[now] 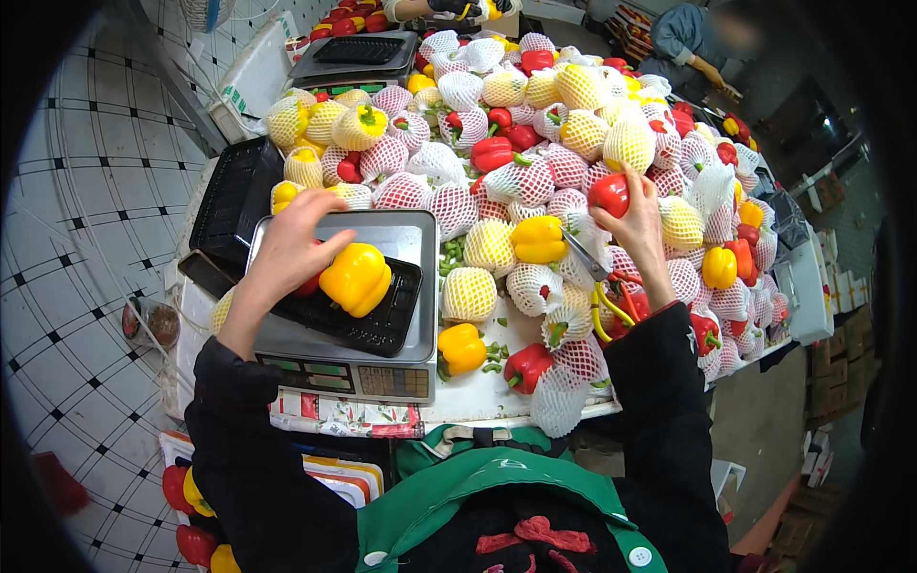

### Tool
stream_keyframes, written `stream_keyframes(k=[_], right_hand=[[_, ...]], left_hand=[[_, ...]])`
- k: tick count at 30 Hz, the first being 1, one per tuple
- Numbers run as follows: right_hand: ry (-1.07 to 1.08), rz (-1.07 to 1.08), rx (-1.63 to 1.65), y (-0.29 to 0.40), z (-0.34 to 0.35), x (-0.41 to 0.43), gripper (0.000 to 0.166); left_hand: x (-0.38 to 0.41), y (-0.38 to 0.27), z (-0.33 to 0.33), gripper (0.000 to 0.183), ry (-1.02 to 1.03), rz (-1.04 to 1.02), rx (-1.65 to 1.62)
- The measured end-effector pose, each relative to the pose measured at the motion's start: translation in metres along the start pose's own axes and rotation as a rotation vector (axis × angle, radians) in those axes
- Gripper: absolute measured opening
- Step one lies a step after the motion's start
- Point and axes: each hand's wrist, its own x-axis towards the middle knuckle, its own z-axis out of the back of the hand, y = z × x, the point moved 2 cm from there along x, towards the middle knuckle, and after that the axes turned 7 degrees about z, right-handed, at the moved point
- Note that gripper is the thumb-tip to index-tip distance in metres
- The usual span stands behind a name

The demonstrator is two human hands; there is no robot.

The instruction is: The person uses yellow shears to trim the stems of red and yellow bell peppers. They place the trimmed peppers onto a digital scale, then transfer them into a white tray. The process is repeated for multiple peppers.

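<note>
My left hand [286, 251] is over the digital weighing scale [408, 229], fingers apart and thumb near a yellow bell pepper [356, 279]. That pepper sits in a black plastic tray [390, 333] on the scale's metal pan. Beside it, a red bell pepper [308, 286] is partly hidden by my left hand. In my right hand [637, 222] is a red bell pepper [609, 195], raised over the pile. Below that hand, scissors [586, 256] with yellow handles lie among the peppers, their blades beside another yellow bell pepper [539, 240].
Foam-netted bell peppers [469, 294] cover much of the table [494, 408]. Stacked black trays [236, 193] stand left of the scale. Green trimmings [494, 354] lie near the front edge. A second scale [354, 61] is at the back. Another person [688, 43] is at the far right.
</note>
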Motion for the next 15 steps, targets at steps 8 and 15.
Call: stream_keyframes(k=[8, 15], right_hand=[[0.149, 0.031, -0.291, -0.051, -0.048, -0.016, 0.062], [0.131, 0.022, -0.205, -0.050, -0.049, -0.020, 0.064]], left_hand=[[0.100, -0.049, -0.107, 0.046, 0.408, -0.019, 0.163], [0.130, -0.013, -0.237, 0.071, 0.456, 0.257, 0.557]])
